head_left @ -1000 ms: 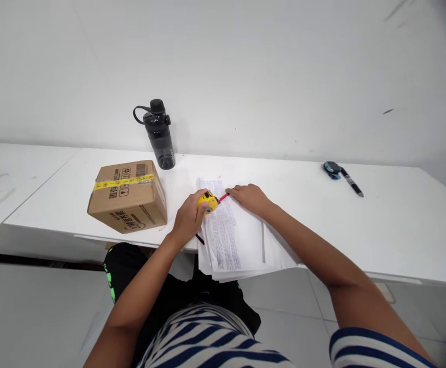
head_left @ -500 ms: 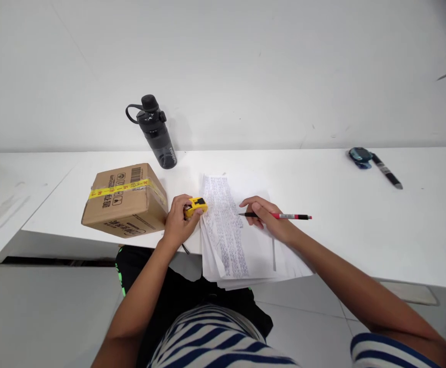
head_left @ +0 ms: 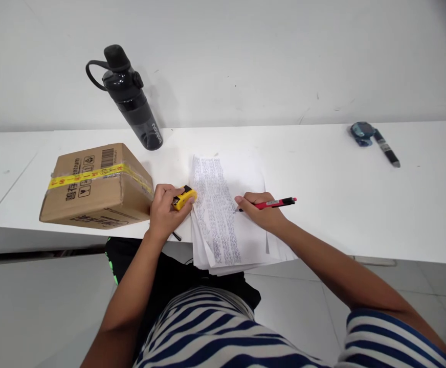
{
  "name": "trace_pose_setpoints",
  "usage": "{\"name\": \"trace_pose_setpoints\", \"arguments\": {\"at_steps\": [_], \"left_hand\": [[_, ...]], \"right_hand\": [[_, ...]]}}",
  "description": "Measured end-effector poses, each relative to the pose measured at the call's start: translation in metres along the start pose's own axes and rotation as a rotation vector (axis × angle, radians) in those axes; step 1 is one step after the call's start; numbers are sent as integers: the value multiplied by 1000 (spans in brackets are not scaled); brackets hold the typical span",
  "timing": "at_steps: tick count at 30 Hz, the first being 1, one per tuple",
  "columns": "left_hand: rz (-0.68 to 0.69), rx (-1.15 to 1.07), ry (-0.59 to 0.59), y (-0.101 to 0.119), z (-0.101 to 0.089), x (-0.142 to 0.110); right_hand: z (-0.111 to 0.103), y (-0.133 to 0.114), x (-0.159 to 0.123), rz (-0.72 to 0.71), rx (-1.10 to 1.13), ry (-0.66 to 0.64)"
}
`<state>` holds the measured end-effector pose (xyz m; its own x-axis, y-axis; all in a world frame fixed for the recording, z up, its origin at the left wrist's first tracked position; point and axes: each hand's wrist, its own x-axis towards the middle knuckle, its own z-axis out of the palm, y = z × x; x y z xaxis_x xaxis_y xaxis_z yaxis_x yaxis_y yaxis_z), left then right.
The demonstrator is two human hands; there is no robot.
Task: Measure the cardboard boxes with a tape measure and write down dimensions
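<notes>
My left hand (head_left: 165,212) is closed around a small yellow-and-black tape measure (head_left: 185,198), at the left edge of a stack of paper sheets (head_left: 251,240). Columns of dense handwriting cover the left part of the top sheet, and its right part is blank. In my right hand (head_left: 263,210) is a red-and-black pen (head_left: 274,203), pinched close to its tip. The tip points left at the right edge of the writing; whether it touches the paper I cannot tell.
Left of my left hand a cardboard box (head_left: 88,197) with yellow printed tape stands on the white table (head_left: 322,204). A black water bottle (head_left: 133,102) stands behind it. At the far right lie a dark blue device (head_left: 362,132) and a black marker-like stick (head_left: 387,149).
My view has shifted, so the box and bottle appear larger and further left. My right fingers have curled in around the pen near its tip. The tape measure has turned in my left hand.
</notes>
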<state>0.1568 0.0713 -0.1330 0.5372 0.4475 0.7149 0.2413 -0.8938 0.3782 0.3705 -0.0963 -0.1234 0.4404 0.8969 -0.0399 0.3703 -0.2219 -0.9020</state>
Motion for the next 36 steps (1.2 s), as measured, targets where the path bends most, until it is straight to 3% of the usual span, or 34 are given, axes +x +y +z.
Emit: {"name": "trace_pose_setpoints", "arguments": {"at_steps": [4, 14, 24, 36], "left_hand": [[13, 23, 32, 2, 1, 1], [-21, 46, 7, -1, 1, -2], [-53, -14, 3, 3, 1, 0], [-54, 3, 12, 2, 2, -1]], "right_hand": [[0, 0, -2, -41, -31, -95], [1, 4, -1, -95, -10, -131], [1, 5, -3, -75, -45, -51], [1, 8, -3, -86, -47, -54]]}}
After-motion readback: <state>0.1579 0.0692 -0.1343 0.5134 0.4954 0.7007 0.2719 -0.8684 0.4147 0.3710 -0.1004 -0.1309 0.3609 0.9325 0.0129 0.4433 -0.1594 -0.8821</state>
